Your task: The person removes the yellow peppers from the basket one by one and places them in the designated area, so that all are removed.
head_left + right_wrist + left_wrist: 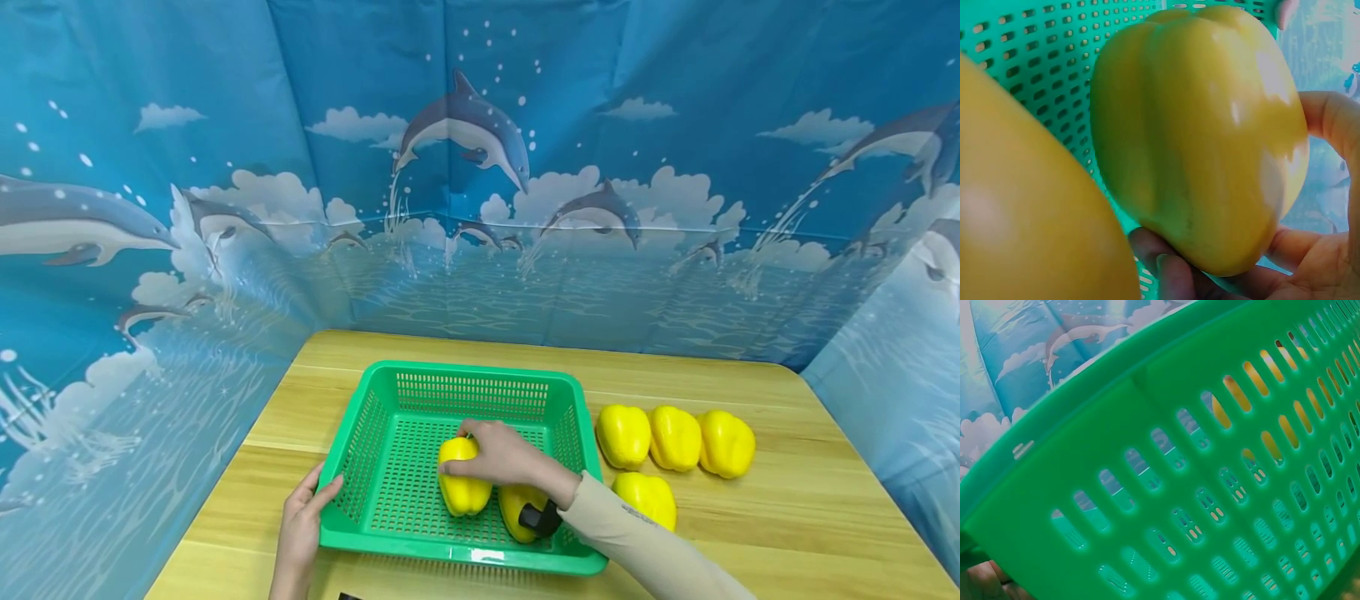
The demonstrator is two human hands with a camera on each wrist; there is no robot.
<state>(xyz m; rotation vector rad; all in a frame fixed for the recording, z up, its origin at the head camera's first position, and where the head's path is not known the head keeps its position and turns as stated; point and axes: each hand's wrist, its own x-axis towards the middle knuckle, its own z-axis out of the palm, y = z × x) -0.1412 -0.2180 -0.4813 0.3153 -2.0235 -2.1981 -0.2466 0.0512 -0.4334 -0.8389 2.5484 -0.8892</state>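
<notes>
A green plastic basket (457,546) with slotted walls stands on the table. On its left rim my left hand (302,521) keeps a grip, thumb over the edge; in the left wrist view only a bit of that hand (988,582) shows beneath the rim. Inside the basket my right hand (506,454) holds a yellow bell pepper (463,493), thumb on one side and fingers on the other. In the right wrist view this pepper (1204,137) is between thumb and fingers. A second yellow bell pepper (512,504) lies in the basket under my right wrist, partly hidden.
Right of the basket, a row of three yellow bell peppers (676,439) lies on the wooden table (795,517). Another pepper (647,497) sits nearer, partly behind my right sleeve. A blue dolphin-print curtain (480,275) hangs behind the table.
</notes>
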